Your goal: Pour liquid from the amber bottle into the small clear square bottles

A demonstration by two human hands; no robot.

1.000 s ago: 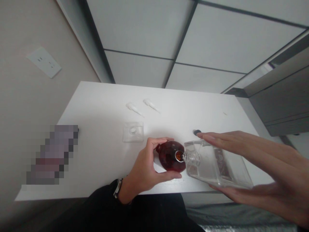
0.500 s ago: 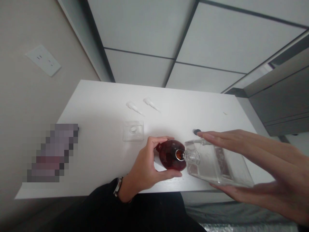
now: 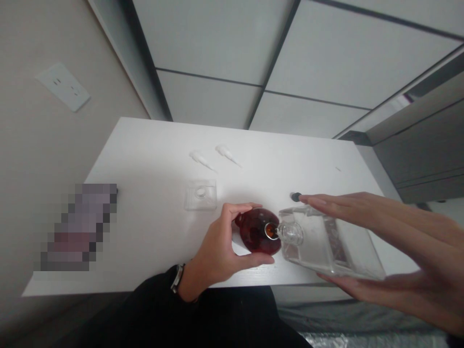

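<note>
A dark red-brown glass bottle [image 3: 255, 234] stands near the table's front edge, its round mouth uncapped. My left hand [image 3: 221, 244] is wrapped around it, thumb on the near side and fingers on the far side. To its right, a clear square bottle [image 3: 311, 241] is tipped over sideways, neck toward the red-brown bottle's mouth, and a thin stream of clear liquid seems to run between them. My right hand [image 3: 391, 246] grips the clear bottle from its right, thumb and fingers on opposite sides. Just beyond my right fingertips lies a small dark cap [image 3: 296, 196].
On the white table [image 3: 152, 159], a clear square container [image 3: 200, 195] with a round opening stands left of the bottles. Two whitish pump tops [image 3: 203, 160] lie farther back. A blurred-out flat object [image 3: 79, 227] is at the left end. White panels [image 3: 210, 101] rise behind.
Both hands hold their bottles in nearly the same pose. The clear bottle has shifted very slightly right, and the view has moved a little.
</note>
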